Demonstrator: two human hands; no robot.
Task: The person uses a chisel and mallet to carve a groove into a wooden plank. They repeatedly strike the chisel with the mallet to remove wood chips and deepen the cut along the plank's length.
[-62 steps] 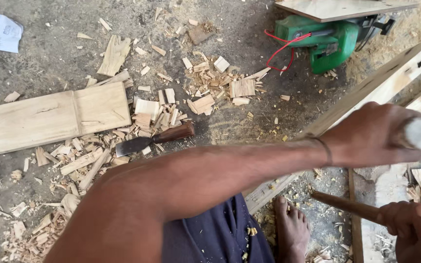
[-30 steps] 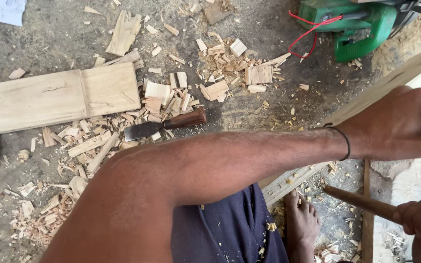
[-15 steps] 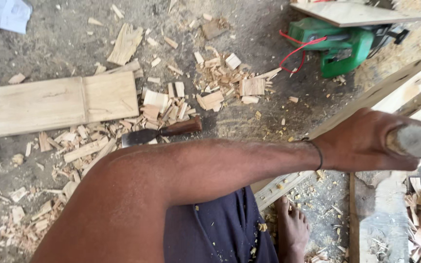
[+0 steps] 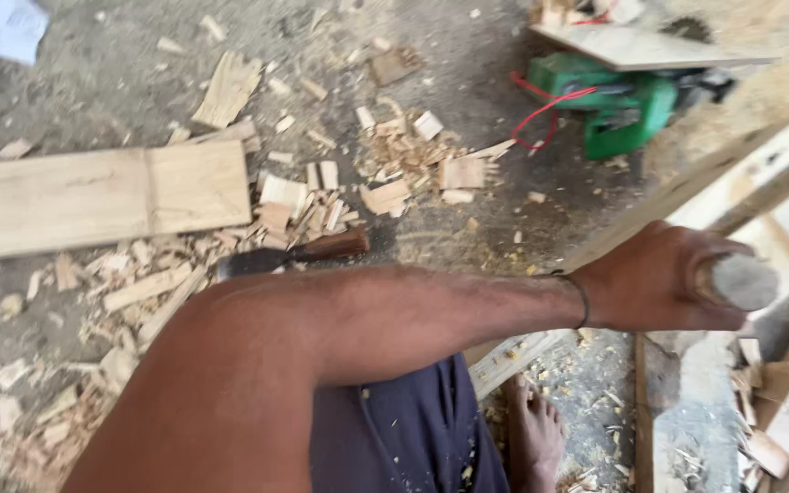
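Left hand (image 4: 664,278) is clenched in a full fist around the round wooden handle (image 4: 741,281) of a tool, grey blunt end sticking out past the thumb side; the working end is hidden behind the fist, so I cannot tell what kind of tool it is. It sits at the right edge of view, over the slanting wooden frame (image 4: 732,178). Right hand is out of frame. My judgement on doing this well: hold the fist firm and low on the handle, wrist straight in line with the forearm, and bring the tool squarely onto the timber so it does not glance toward the bare foot (image 4: 531,429) just beneath. Handle looks worn smooth, dull grey-brown, with a flat cut end face. On the ground: a chisel (image 4: 289,256) with a dark blade and reddish-brown grip lies among pale wood chips (image 4: 394,164), near a flat plank (image 4: 93,196) toward the left edge; a green power tool (image 4: 627,100) rests toward the top right corner.
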